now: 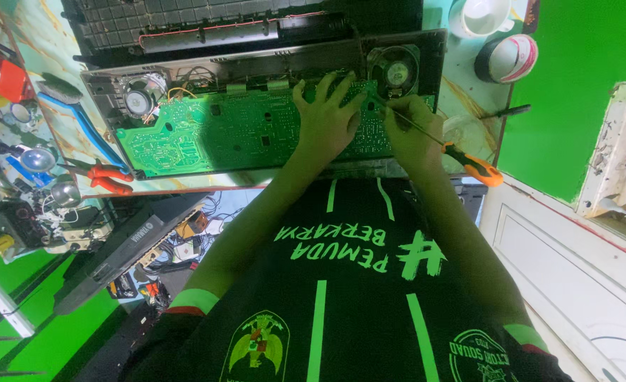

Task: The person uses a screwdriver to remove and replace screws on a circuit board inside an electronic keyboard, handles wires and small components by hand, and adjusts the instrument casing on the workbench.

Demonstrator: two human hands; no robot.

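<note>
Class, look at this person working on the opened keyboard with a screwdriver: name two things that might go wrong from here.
1. The screwdriver in the right hand might slip and scratch the green circuit board.
2. The left hand lies flat on the board, so pressing may bend it or harm small parts.

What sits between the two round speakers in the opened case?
In the head view, the green circuit board spans between the left speaker and right speaker, with the left hand pressed flat on it.

board's left [207,131] open — speakers [142,99] flank
</note>
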